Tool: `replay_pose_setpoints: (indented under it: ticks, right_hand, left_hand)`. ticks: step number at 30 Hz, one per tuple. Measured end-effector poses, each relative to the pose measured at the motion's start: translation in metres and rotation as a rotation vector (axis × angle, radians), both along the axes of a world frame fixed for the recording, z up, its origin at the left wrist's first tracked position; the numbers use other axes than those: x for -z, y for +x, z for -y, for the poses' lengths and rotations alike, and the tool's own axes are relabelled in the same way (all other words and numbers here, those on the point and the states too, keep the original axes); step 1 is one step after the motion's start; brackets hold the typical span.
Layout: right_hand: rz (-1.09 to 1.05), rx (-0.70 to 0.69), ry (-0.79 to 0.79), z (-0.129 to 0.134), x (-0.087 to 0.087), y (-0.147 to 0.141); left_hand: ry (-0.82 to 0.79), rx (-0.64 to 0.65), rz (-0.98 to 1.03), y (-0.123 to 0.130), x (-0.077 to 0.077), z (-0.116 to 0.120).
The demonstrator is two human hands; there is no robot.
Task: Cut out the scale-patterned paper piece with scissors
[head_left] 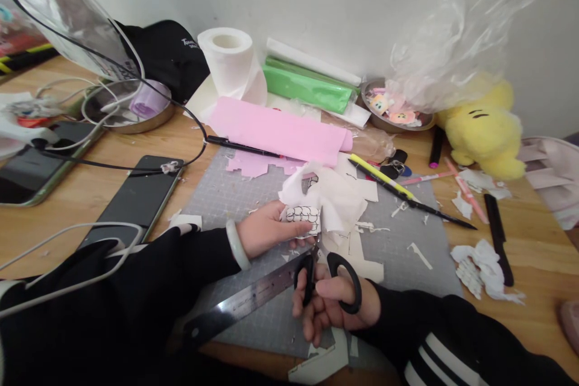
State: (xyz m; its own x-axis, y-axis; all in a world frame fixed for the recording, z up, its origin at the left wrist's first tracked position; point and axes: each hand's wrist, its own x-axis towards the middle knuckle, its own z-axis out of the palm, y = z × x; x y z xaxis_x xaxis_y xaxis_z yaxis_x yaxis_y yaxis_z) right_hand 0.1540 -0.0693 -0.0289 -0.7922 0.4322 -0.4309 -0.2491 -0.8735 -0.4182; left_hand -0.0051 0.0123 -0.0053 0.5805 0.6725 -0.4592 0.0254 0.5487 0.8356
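Observation:
My left hand (266, 230) is closed on a small white paper cutout (302, 215) with a black scalloped line drawing, pinched between thumb and fingers. In my right hand (337, 307) is a pair of black-handled scissors (351, 271), thumb and fingers through the loops. The blades point up toward the lower edge of the cutout; whether they touch it is hard to tell. Crumpled white paper (344, 196) lies right behind it. Under both hands spreads a grey cutting mat (407, 253), and a steel ruler (253, 298) lies slanted below my left wrist.
Pink paper (275, 129), a toilet roll (228, 66) and a green pack (310, 84) stand at the back. Metal bowls (131, 123) sit on both sides. A yellow plush toy (484, 129) is at right. Phones (140, 193) and cables lie left. Pens and paper scraps litter the mat.

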Motion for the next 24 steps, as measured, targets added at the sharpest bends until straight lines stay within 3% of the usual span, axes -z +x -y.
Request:
replay_pose_setpoints:
  ticks: [24]
  right_hand:
    - [0.008,-0.016,0.003,0.0008,0.0006,-0.001]
  left_hand:
    - [0.091,0.067,-0.106,-0.0031,-0.0017,0.0003]
